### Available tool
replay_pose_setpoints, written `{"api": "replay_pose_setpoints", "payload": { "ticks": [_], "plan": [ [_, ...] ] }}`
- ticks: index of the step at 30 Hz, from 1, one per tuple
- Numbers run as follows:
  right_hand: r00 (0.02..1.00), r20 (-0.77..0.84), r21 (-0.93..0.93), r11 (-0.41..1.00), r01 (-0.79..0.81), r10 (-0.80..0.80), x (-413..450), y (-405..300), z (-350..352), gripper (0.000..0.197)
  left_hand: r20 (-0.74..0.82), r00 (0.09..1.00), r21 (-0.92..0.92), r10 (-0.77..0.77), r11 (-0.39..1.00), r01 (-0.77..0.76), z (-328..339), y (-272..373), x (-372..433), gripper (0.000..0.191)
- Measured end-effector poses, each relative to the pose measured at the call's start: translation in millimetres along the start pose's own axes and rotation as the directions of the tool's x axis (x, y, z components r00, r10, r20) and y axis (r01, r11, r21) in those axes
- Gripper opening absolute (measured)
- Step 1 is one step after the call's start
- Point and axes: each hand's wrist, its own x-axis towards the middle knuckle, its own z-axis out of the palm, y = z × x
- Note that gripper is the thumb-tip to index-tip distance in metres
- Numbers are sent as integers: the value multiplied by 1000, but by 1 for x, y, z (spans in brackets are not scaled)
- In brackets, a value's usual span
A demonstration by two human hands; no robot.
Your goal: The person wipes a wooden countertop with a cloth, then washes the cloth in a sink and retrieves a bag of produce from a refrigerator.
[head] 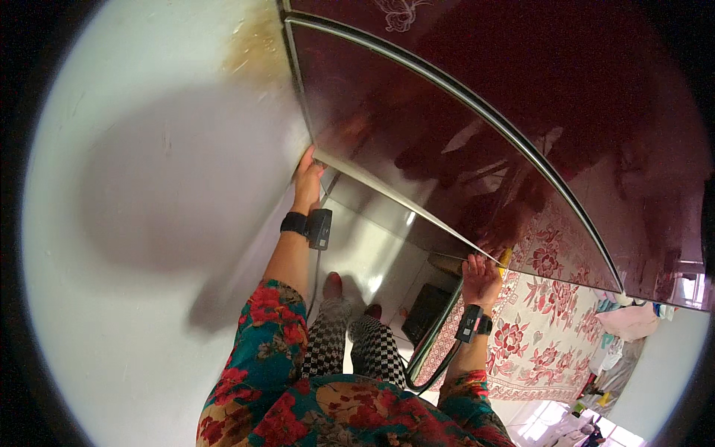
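A glossy dark red refrigerator (402,128), or a similar tall cabinet, stands before me, with a curved silver trim strip (475,98) across its front. My left hand (307,181) is at its lower left corner, against the white wall; the fingertips are partly hidden by the corner. My right hand (481,278) is at the lower right edge, palm turned up, the fingertips against or under the edge. Both hands appear to grip the bottom edge. Each wrist wears a black strap with a small black box and a cable.
A white wall (167,313) rises close on the left. To the right lies a red floral cover (536,335) with a pink cloth (628,321) beyond it. A dark box-like object (427,313) is near my feet on the tiled floor (357,240).
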Motion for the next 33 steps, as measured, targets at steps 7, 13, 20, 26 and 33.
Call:
{"api": "replay_pose_setpoints", "payload": {
  "ticks": [7,13,20,26,33],
  "plan": [
    [997,59,-84,995,-52,57,-25,-3,-5,17,-80,997,-13,-5,1000,4,-38,-1,-122,55],
    [976,66,-253,949,-186,208,-49,22,-13,40,-168,971,-111,-171,982,153,-75,4,-244,51],
    [894,169,-490,822,-289,414,-125,59,-32,53,-111,948,-168,-299,946,278,-92,-12,-365,42],
    [889,139,-546,782,-300,437,-174,74,-61,70,-94,936,-234,-339,921,310,-89,-36,-429,35],
    [983,133,-522,852,-39,126,-214,71,-77,57,21,971,-185,-237,954,236,-87,-61,-474,32]
  ]
}}
